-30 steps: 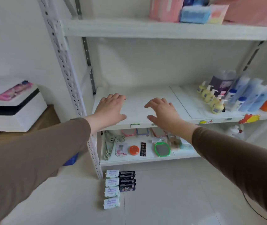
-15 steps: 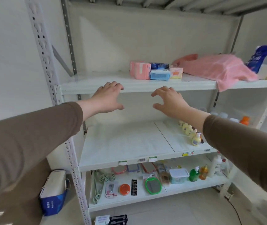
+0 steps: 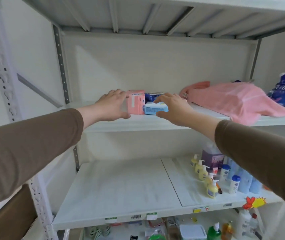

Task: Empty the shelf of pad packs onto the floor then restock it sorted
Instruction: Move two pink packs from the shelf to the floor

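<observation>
The fingers of the left hand (image 3: pixel 114 106) are spread out and a bit bent. They reach beside the left side of the pink pad pack (image 3: pixel 136 104), and the thumb sticks out low in front of it. It looks like the hand touches the pack, but I cannot tell if it is holding it yet. The fingers of the right hand (image 3: pixel 172 108) are spread too. One fingertip rests on top of the light blue pad pack (image 3: pixel 155 109), and the thumb lies just under its front edge.

There are three pad packs together on the upper shelf (image 3: pixel 155 125). The pink one is a tall, soft block with a shiny wrap. The light blue one is flat and low, right next to the pink one. A dark blue pad pack (image 3: pixel 151 97) sits behind the light blue one and is partly hidden. All three lie between the two hands.

Both arms wear brown, soft sleeves.

To the right of the pad packs lies one pink cloth (image 3: pixel 233 101), crumpled and hanging over the shelf edge. Past the cloth stands one dark blue pouch (image 3: pixel 283 87).

Below the pad packs, the middle shelf (image 3: pixel 121 187) is flat, white and smooth. At its right end stands a row of five small yellow pump bottles (image 3: pixel 211 189), with some white and blue bottles (image 3: pixel 234 184) beside them.
</observation>
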### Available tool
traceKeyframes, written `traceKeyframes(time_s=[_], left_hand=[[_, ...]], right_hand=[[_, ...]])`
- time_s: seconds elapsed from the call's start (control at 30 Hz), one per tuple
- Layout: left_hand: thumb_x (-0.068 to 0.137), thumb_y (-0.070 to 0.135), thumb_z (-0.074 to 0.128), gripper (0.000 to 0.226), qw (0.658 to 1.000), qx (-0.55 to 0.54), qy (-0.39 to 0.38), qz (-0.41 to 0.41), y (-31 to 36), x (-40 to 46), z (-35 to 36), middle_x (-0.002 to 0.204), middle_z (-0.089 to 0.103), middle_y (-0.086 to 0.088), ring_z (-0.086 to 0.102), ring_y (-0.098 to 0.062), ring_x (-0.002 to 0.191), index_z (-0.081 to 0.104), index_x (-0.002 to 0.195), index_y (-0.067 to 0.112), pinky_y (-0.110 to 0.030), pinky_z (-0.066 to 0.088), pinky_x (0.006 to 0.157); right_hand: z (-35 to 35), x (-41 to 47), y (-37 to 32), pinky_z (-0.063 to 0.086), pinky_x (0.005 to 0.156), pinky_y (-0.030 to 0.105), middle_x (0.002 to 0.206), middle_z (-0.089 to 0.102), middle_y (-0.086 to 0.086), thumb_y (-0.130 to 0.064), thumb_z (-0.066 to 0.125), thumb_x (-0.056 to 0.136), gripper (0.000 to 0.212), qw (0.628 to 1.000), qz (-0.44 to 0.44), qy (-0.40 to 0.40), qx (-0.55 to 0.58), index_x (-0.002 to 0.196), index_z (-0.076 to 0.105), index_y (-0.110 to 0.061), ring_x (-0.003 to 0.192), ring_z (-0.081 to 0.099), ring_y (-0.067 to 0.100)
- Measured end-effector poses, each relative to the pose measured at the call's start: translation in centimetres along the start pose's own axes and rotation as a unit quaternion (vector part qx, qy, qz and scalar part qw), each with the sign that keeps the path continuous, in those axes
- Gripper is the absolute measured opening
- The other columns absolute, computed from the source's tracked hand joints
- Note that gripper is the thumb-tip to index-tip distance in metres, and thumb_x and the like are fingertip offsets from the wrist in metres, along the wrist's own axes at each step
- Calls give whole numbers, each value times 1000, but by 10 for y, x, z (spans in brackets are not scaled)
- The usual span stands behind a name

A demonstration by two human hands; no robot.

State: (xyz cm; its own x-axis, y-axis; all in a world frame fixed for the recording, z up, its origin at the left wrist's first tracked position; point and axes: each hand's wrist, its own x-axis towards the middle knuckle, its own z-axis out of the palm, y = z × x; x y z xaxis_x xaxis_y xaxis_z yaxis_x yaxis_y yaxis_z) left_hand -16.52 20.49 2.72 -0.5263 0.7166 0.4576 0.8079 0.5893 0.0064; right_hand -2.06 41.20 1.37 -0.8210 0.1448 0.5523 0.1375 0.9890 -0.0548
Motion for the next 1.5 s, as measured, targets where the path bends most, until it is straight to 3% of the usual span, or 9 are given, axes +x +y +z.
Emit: traceKeyframes(time_s=[0.17, 0.37, 0.63, 0.87, 1.03, 1.17, 1.37, 1.5], left_hand=[[83, 47, 69, 75, 999, 4, -2, -36, -8, 42, 11, 147, 37, -2, 32, -23, 137, 35, 146, 23, -40, 33, 106], [85, 51, 65, 73, 999, 17, -1, -40, -18, 98, 31, 142, 40, -3, 36, -25, 132, 37, 145, 19, -41, 37, 104], [78, 75, 54, 72, 998, -23, 9, -61, -25, 166, 64, 123, 49, -2, 47, -24, 115, 51, 124, 19, -38, 41, 81], [67, 82, 53, 81, 992, -14, -6, -122, -26, 194, 89, 116, 51, 0, 50, -23, 110, 50, 123, 23, -36, 40, 77], [77, 65, 58, 60, 989, -37, -48, -133, -48, 198, 82, 114, 50, 3, 53, -21, 98, 47, 121, 26, -32, 38, 66], [73, 56, 59, 58, 986, -36, -89, -136, -81, 192, 71, 117, 52, 3, 55, -19, 102, 49, 119, 23, -36, 50, 85], [74, 45, 61, 55, 978, -32, -125, -163, -114, 181, 57, 120, 53, 4, 56, -16, 102, 49, 122, 23, -33, 50, 81], [79, 35, 63, 45, 968, -44, -154, -195, -131, 177, 50, 116, 59, 2, 59, -17, 100, 48, 122, 29, -36, 51, 86]], right_hand=[[18, 51, 26, 29, 81, 31, 132, 52, -2, -39, 61, 92, 44, 1000, -10, -6, 15, 134, 52, -30, 119, 44, 23], [36, 111, 44, 39, 100, 43, 133, 53, 1, -40, 61, 91, 41, 1000, 0, -7, 26, 130, 54, -29, 121, 44, 25], [50, 182, 70, 42, 101, 42, 132, 56, -1, -43, 57, 96, 45, 999, -1, -25, 32, 136, 51, -24, 120, 48, 22], [78, 249, 80, 43, 97, 31, 139, 54, 3, -34, 57, 97, 43, 993, -22, -99, 55, 138, 50, -20, 117, 56, 21], [101, 292, 89, 40, 101, 32, 146, 47, 5, -29, 55, 99, 43, 986, -36, -154, 57, 141, 47, -22, 124, 52, 22], [111, 318, 92, 33, 113, 41, 152, 41, 2, -25, 51, 100, 47, 975, -34, -216, 27, 146, 41, -26, 134, 44, 23], [125, 338, 85, 39, 107, 46, 154, 38, 1, -28, 60, 96, 61, 953, -22, -303, -11, 150, 32, -35, 129, 47, 27], [133, 343, 77, 42, 105, 44, 152, 40, 1, -27, 66, 91, 72, 953, -33, -298, -42, 152, 29, -31, 123, 50, 26]])
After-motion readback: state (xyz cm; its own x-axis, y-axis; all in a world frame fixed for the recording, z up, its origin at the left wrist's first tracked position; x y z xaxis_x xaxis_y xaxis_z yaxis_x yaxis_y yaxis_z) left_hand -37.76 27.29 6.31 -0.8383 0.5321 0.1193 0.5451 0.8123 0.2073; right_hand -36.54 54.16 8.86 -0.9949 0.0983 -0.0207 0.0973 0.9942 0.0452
